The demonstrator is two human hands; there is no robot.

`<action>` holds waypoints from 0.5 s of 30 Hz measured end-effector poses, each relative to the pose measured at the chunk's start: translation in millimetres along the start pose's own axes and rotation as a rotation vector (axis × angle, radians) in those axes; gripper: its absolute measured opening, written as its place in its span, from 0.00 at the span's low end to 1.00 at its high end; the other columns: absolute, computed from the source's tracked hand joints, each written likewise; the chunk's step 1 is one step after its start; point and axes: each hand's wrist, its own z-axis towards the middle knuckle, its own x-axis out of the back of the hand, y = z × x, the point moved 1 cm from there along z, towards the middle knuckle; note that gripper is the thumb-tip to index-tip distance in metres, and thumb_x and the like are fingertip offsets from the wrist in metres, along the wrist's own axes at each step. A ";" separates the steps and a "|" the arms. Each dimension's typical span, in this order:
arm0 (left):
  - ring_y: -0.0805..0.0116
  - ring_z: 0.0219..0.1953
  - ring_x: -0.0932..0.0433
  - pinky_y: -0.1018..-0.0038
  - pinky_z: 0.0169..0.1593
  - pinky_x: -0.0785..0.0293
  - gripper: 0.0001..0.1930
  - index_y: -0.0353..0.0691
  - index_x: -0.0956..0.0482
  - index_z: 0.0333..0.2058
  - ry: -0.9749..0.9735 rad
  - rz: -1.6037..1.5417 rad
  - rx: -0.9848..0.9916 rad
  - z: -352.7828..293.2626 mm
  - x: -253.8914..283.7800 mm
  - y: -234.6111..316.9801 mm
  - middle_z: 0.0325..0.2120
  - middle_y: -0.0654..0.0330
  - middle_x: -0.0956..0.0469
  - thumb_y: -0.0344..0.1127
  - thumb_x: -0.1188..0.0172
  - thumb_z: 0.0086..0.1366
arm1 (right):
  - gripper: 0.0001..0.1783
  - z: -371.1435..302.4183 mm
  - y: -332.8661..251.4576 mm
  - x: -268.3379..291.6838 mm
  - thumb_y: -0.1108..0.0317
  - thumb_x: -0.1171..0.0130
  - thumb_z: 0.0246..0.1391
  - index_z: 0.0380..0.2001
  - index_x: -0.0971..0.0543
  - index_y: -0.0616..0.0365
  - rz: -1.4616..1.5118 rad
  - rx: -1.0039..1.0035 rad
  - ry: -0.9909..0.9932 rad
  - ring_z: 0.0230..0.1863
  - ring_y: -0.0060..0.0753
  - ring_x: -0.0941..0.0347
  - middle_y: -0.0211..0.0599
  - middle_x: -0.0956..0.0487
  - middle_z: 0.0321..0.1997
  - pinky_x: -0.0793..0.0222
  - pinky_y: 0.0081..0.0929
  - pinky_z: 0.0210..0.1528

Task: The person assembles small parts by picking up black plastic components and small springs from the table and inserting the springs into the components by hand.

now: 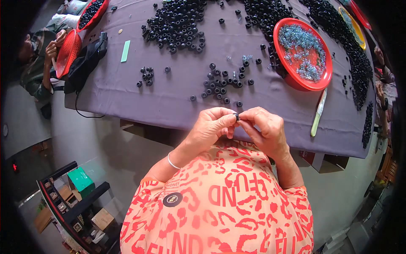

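Note:
Just off the table's near edge, my left hand [213, 123] and my right hand [265, 128] meet fingertip to fingertip. Between them they pinch a small black plastic piece [237, 116], mostly covered by the fingers. A loose group of small black hollow cylinders [218, 86] lies on the table straight beyond my hands. A few small metal springs [247, 58] are scattered by the far side of that group. To the right, a red round tray [292, 76] holds many more springs [302, 38].
A large heap of black cylinders [177, 25] covers the far table; darker small parts [338, 34] pile at right. A green-handled knife-like tool [319, 112] lies right, a pale green strip [125, 51] left. At far left a person [40, 63] sits by a red basket [69, 53].

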 end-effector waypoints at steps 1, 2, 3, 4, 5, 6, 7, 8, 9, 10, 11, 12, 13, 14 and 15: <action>0.75 0.24 0.25 0.80 0.28 0.27 0.08 0.34 0.23 0.36 -0.017 0.027 0.007 0.3 3.3 -0.2 0.27 0.59 0.22 0.33 0.41 0.62 | 0.10 0.0 3.6 0.1 0.80 0.38 0.42 0.32 0.24 0.63 0.108 -0.038 -0.025 0.27 0.31 0.25 0.37 0.23 0.27 0.31 0.23 0.28; 0.74 0.24 0.24 0.79 0.27 0.26 0.07 0.35 0.22 0.35 -0.033 0.055 0.014 0.5 5.7 0.6 0.26 0.60 0.22 0.32 0.41 0.62 | 0.10 2.0 4.4 2.4 0.80 0.38 0.42 0.32 0.24 0.63 0.110 -0.038 -0.026 0.27 0.31 0.25 0.37 0.23 0.27 0.31 0.23 0.28; 0.74 0.24 0.24 0.79 0.27 0.26 0.07 0.35 0.22 0.35 -0.031 0.056 0.014 0.3 7.0 2.5 0.26 0.60 0.22 0.32 0.41 0.62 | 0.10 5.4 4.3 5.2 0.78 0.38 0.43 0.32 0.24 0.63 0.184 -0.105 -0.092 0.27 0.28 0.26 0.36 0.24 0.28 0.32 0.22 0.29; 0.74 0.23 0.24 0.78 0.26 0.25 0.06 0.34 0.23 0.34 -0.051 0.069 0.038 -0.8 8.0 3.2 0.25 0.60 0.22 0.31 0.41 0.61 | 0.10 6.3 4.4 6.4 0.76 0.37 0.43 0.32 0.23 0.63 0.257 -0.175 -0.157 0.28 0.26 0.28 0.35 0.24 0.28 0.34 0.21 0.30; 0.73 0.22 0.24 0.78 0.26 0.25 0.06 0.34 0.23 0.33 -0.071 0.084 0.062 -1.9 8.7 4.5 0.24 0.60 0.22 0.30 0.40 0.61 | 0.12 6.6 5.5 6.1 0.74 0.36 0.42 0.34 0.22 0.62 0.320 -0.238 -0.182 0.28 0.25 0.30 0.33 0.25 0.29 0.35 0.22 0.31; 0.73 0.22 0.24 0.78 0.26 0.25 0.06 0.34 0.23 0.33 -0.069 0.085 0.063 -3.5 9.4 7.2 0.24 0.60 0.22 0.30 0.40 0.61 | 0.12 8.9 5.9 7.3 0.74 0.36 0.42 0.34 0.22 0.62 0.323 -0.238 -0.182 0.28 0.25 0.30 0.33 0.25 0.29 0.35 0.22 0.31; 0.75 0.21 0.25 0.81 0.26 0.27 0.07 0.33 0.23 0.32 -0.105 0.115 0.108 -4.8 9.3 8.9 0.24 0.60 0.22 0.32 0.40 0.60 | 0.13 10.9 6.3 9.2 0.73 0.35 0.42 0.35 0.21 0.61 0.350 -0.231 -0.243 0.28 0.26 0.30 0.33 0.25 0.29 0.35 0.22 0.31; 0.76 0.20 0.25 0.83 0.25 0.28 0.09 0.33 0.23 0.32 -0.141 0.146 0.153 -6.0 9.0 10.1 0.23 0.61 0.23 0.35 0.39 0.60 | 0.13 11.7 6.2 10.4 0.73 0.35 0.42 0.36 0.21 0.61 0.377 -0.222 -0.303 0.28 0.26 0.30 0.33 0.25 0.29 0.35 0.22 0.31; 0.77 0.20 0.26 0.83 0.25 0.28 0.09 0.33 0.23 0.31 -0.128 0.145 0.180 -8.7 9.6 8.7 0.23 0.61 0.23 0.34 0.38 0.60 | 0.15 8.5 9.0 7.1 0.73 0.35 0.42 0.37 0.20 0.59 0.440 -0.180 -0.320 0.29 0.26 0.30 0.34 0.25 0.29 0.35 0.23 0.31; 0.77 0.19 0.26 0.83 0.25 0.28 0.08 0.33 0.23 0.31 -0.114 0.147 0.201 -10.8 10.3 7.7 0.22 0.61 0.23 0.33 0.38 0.59 | 0.13 8.4 9.8 5.1 0.72 0.34 0.42 0.35 0.20 0.60 0.435 -0.153 -0.350 0.28 0.26 0.30 0.34 0.25 0.29 0.35 0.22 0.30; 0.77 0.19 0.26 0.82 0.24 0.28 0.07 0.33 0.24 0.30 -0.077 0.125 0.262 -14.5 7.3 6.1 0.22 0.61 0.23 0.32 0.38 0.58 | 0.12 6.3 10.0 2.8 0.71 0.34 0.43 0.34 0.21 0.60 0.468 -0.132 -0.380 0.28 0.26 0.30 0.35 0.25 0.29 0.35 0.22 0.30; 0.77 0.18 0.26 0.82 0.23 0.28 0.07 0.33 0.24 0.29 -0.096 0.119 0.320 -17.4 9.0 4.3 0.21 0.60 0.23 0.31 0.37 0.58 | 0.11 3.0 8.9 0.7 0.71 0.33 0.43 0.32 0.21 0.61 0.499 -0.111 -0.411 0.27 0.26 0.30 0.35 0.25 0.29 0.35 0.22 0.29; 0.77 0.18 0.26 0.82 0.23 0.28 0.07 0.33 0.24 0.29 -0.141 0.076 0.345 -22.3 11.5 1.0 0.20 0.60 0.23 0.31 0.37 0.57 | 0.11 -1.2 4.9 -0.2 0.70 0.33 0.43 0.30 0.23 0.62 0.542 -0.126 -0.433 0.26 0.26 0.31 0.34 0.26 0.27 0.36 0.23 0.27; 0.76 0.18 0.26 0.82 0.23 0.28 0.07 0.33 0.24 0.29 -0.185 0.031 0.372 -27.8 14.5 -3.7 0.19 0.60 0.23 0.31 0.36 0.56 | 0.11 -4.7 -0.2 -1.3 0.70 0.33 0.43 0.29 0.24 0.61 0.552 -0.110 -0.465 0.25 0.29 0.31 0.35 0.27 0.25 0.36 0.25 0.27; 0.77 0.18 0.26 0.82 0.23 0.28 0.07 0.34 0.24 0.29 -0.225 -0.017 0.394 -30.4 14.6 -6.5 0.18 0.60 0.24 0.30 0.36 0.56 | 0.11 -6.3 -1.0 -4.4 0.70 0.33 0.44 0.28 0.25 0.61 0.542 -0.048 -0.449 0.26 0.31 0.31 0.36 0.27 0.25 0.36 0.26 0.27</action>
